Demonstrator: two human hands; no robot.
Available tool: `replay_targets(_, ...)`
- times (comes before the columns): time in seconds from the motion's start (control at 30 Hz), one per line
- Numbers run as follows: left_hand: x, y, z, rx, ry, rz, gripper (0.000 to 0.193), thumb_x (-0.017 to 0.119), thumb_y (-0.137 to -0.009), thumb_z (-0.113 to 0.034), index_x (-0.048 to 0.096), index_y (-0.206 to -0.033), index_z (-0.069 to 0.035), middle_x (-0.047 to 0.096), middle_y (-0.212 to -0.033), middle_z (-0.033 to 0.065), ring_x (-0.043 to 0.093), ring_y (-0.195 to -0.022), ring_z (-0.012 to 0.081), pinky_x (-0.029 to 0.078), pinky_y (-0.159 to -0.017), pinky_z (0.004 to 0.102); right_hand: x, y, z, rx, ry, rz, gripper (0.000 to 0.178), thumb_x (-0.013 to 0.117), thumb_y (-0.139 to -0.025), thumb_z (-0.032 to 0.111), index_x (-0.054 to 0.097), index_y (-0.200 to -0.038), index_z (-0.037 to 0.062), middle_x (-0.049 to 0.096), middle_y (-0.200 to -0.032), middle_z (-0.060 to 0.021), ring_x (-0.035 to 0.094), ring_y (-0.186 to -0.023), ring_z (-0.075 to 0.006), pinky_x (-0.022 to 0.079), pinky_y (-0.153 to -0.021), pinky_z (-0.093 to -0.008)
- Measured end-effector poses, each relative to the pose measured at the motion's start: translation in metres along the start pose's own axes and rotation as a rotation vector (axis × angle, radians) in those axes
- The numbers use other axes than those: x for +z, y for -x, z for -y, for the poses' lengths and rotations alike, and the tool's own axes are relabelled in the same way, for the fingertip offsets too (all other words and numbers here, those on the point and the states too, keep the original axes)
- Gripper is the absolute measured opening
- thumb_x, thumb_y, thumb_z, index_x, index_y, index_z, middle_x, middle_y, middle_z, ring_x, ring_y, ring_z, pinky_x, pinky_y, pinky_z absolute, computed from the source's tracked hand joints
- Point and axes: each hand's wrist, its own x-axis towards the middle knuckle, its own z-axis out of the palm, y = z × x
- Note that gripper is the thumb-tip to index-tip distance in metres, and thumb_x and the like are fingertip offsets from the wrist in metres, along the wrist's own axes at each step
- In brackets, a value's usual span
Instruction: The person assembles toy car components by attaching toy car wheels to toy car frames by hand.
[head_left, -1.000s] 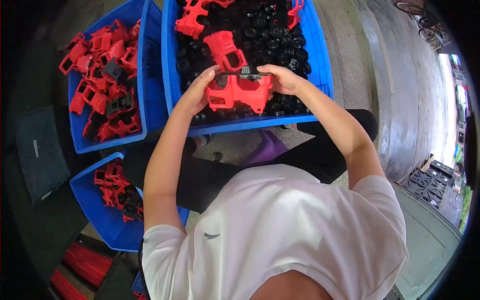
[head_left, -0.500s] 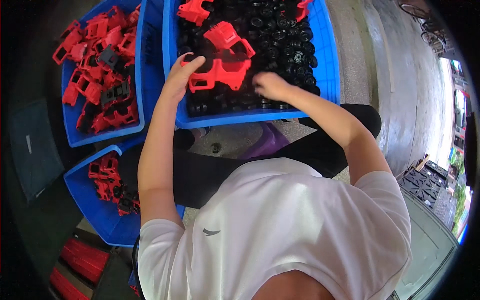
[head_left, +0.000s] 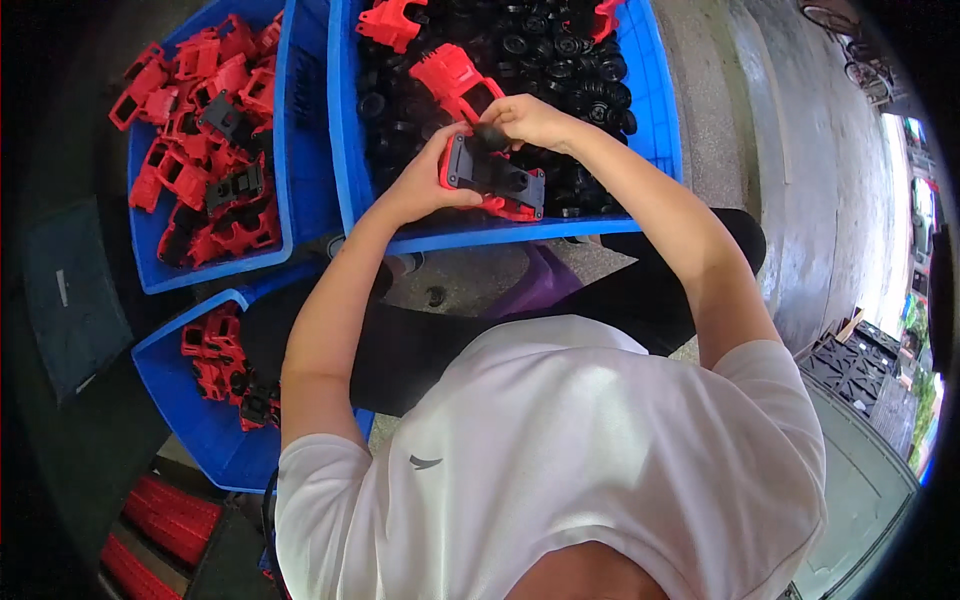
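Black-based red shell (head_left: 523,212) is gripped by the left hand (head_left: 425,185) over the blue bin (head_left: 560,234) — black wheel (head_left: 490,138) is pinched against it by the right hand (head_left: 535,122) — fitting judged unfinished, loose wheels (head_left: 600,92) unused below

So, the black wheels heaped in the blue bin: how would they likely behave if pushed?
Being round, the wheels would probably roll. Heaped loose in the blue bin, they may tumble over one another.

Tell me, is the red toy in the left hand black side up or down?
Black side up: the left hand holds the red toy with its black base facing the camera.
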Motion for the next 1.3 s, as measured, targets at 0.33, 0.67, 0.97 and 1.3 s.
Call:
replay_targets(0.33, -0.001, 0.002, -0.004, 0.016, 0.017, 0.003, 0.099, 0.086, -0.061, -0.015, 0.032, -0.143, -0.008, 0.044, -0.138, 0.0108, 0.044, -0.127, 0.0214, 0.035, -0.106, 0.0332, -0.004, -0.018, 0.011, 0.088, 0.003, 0.211, 0.027, 0.067, -0.081, 0.014, 0.066, -0.106, 0.0028, 0.065, -0.088, 0.0006, 0.057, -0.076, -0.0085, 0.045, -0.065, -0.0233)
replay_targets(0.67, -0.009, -0.001, 0.019, -0.025, 0.006, -0.262, 0.081, 0.082, -0.065, -0.013, 0.04, -0.135, -0.007, 0.054, -0.123, 0.0105, 0.054, -0.111, 0.0201, 0.043, -0.097, 0.0319, -0.032, -0.012, 0.01, 0.091, 0.073, 0.15, 0.019, 0.067, -0.083, 0.018, 0.069, -0.097, 0.0051, 0.068, -0.093, -0.0046, 0.063, -0.087, -0.0165, 0.051, -0.075, -0.0315)
replay_targets(0.97, -0.009, -0.015, 0.03, -0.378, 0.197, -0.376, 0.069, 0.074, -0.081, -0.038, 0.043, -0.131, -0.002, 0.053, -0.118, 0.0119, 0.052, -0.11, 0.0196, 0.041, -0.096, 0.0314, -0.025, 0.011, -0.076, -0.223, 1.025, -0.31, 0.028, 0.069, -0.077, 0.025, 0.064, -0.093, 0.0027, 0.063, -0.097, -0.0191, 0.062, -0.093, -0.037, 0.05, -0.081, -0.0448)
replay_targets(1.3, -0.013, -0.014, 0.057, -0.296, 0.175, -0.361, 0.068, 0.057, -0.089, -0.055, 0.047, -0.125, 0.002, 0.057, -0.109, 0.0123, 0.054, -0.1, 0.0194, 0.043, -0.09, 0.03, 0.014, 0.036, 0.028, -0.155, 0.19, -0.133, 0.025, 0.059, -0.093, 0.029, 0.059, -0.092, 0.0035, 0.062, -0.075, -0.007, 0.061, -0.067, -0.0176, 0.048, -0.059, -0.0329)
